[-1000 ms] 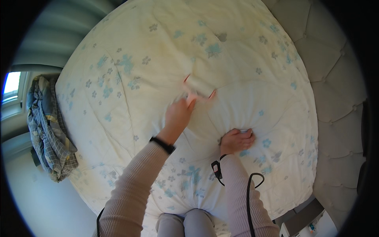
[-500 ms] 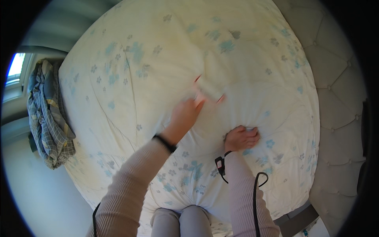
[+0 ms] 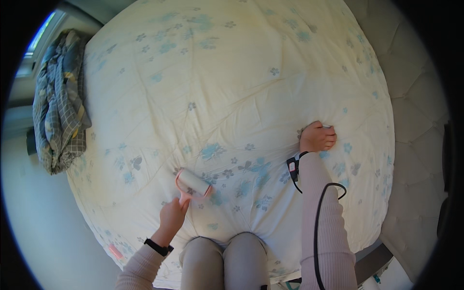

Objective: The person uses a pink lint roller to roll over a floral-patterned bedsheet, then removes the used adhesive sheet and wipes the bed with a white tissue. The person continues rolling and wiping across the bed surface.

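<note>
A lint roller point(image 3: 194, 184) with a white roll and a pink frame lies against the floral bed sheet point(image 3: 232, 116), just beyond my knees. My left hand point(image 3: 172, 217) is closed round its pink handle. Farther right, my right hand point(image 3: 318, 137) is planted on the bed with curled fingers, closed on the sheet. Creases in the fabric run from that hand toward the left. Its palm and part of its fingers are hidden.
A padded, buttoned headboard point(image 3: 415, 145) borders the bed on the right. Bunched grey checked bedding point(image 3: 60, 106) sits at the far left edge. A small pink object point(image 3: 115, 251) lies at the lower left. A black cable point(image 3: 317, 232) runs along my right forearm.
My left hand has drawn the lint roller from the middle of the bed back toward my knees and leftward. My right hand stays on the same patch of sheet; the view itself has shifted.
</note>
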`<state>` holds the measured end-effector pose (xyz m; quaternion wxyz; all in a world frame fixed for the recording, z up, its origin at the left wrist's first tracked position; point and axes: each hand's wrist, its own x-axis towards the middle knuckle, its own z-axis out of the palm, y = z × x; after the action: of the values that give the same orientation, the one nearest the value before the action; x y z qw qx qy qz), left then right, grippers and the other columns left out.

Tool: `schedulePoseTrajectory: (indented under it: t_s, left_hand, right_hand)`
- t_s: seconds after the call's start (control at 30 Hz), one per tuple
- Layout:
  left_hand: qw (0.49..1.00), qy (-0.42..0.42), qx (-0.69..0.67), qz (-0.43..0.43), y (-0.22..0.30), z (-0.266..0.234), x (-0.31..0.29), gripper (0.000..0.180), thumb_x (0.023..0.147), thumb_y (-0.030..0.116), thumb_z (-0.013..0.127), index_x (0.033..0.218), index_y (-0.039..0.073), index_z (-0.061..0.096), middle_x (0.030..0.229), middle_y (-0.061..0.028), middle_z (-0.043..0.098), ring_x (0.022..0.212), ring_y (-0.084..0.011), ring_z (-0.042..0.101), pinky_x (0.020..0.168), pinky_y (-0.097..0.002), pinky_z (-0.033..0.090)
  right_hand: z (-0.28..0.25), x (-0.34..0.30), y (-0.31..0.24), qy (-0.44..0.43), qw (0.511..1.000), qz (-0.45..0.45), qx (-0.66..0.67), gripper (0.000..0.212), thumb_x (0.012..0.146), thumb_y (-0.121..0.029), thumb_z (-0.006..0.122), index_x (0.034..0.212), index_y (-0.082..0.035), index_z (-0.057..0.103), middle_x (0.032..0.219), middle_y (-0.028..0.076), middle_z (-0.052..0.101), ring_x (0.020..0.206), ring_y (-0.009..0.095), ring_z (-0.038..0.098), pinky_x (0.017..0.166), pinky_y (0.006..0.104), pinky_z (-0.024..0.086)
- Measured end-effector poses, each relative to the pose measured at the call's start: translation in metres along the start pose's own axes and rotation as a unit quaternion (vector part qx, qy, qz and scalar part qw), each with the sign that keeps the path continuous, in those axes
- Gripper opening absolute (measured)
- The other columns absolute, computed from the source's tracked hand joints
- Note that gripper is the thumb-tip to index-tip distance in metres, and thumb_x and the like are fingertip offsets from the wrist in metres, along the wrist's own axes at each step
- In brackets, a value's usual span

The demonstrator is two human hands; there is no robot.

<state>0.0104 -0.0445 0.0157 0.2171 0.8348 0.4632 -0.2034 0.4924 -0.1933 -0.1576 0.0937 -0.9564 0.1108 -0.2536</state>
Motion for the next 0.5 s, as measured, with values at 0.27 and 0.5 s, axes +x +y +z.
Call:
schedulePoseTrajectory:
  t_s: [0.27,0.5]
  left_hand:
    - [0.963,0.073,-0.246,-0.081,-0.009,0.055,-0.044,0.050,0.103,0.044,0.051,0.080,0.000,0.057,0.062,-0.0194,0.061,0.056,-0.0381,0.062,0.055,-0.0498,0.049]
    - [0.770,0.164,-0.617,0.006,0.072,0.069,-0.032,0.045,0.108,0.034,0.041,0.085,-0.001,0.056,0.065,-0.0107,0.058,0.050,-0.0232,0.057,0.049,-0.0367,0.046]
  right_hand:
    - [-0.135,-0.071,0.017,-0.134,0.901,-0.186,0.367,0.026,0.089,-0.006,0.061,0.113,0.002,0.059,0.113,0.020,0.059,0.115,0.038,0.053,0.101,0.0471,0.041]
    - [-0.328,-0.249,0.039,-0.574,0.639,-0.190,0.475,0.019,0.103,-0.020,0.056,0.103,-0.002,0.061,0.088,0.003,0.062,0.081,0.011,0.056,0.075,0.0270,0.047]
